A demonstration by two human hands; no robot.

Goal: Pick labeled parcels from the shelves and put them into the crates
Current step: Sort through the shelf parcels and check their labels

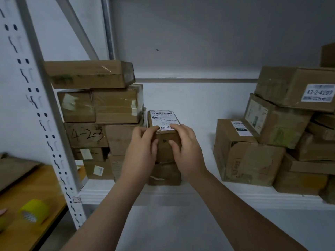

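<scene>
- I see a white shelf [199, 98] mid-frame, grey wall behind.
- Left box stack [101, 105] sits tight against the labeled parcel [164, 120]; right box stack [272, 127] is well apart.
- The parcel is at centre, on another box.
- Left hand [140, 151] and right hand [186, 149] both grip it.
- Tape roll [34, 211] on the wooden table [27, 187], lower left.

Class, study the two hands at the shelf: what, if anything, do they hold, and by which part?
The left hand and right hand grip the small labeled parcel at its near top edge, fingers on top, thumbs on the front face.
</scene>
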